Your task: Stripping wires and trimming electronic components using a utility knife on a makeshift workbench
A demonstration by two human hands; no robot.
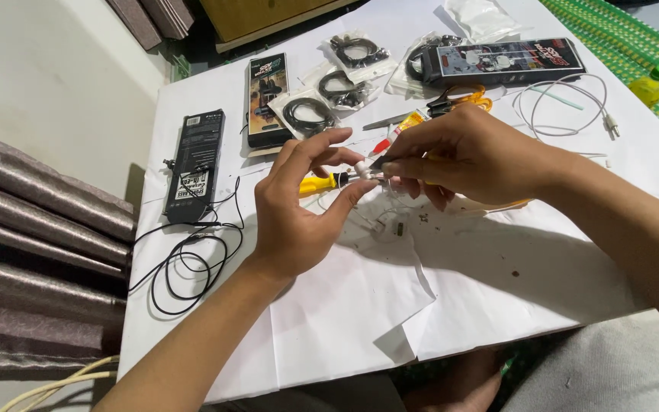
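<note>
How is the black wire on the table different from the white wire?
The black cable lies at the left edge near the left hand; the white cable lies far right, beyond the right hand. The black cable sprawls in loose, messy loops; the white cable makes one neater coil. Both lie untouched on the white table.

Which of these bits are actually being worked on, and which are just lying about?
In hand:
left hand pinching a small white earpiece
right hand
yellow-handled screwdriver

Lying about:
loose black cable
flat black box
bagged black cables
coiled white cable
orange-handled scissors
</note>
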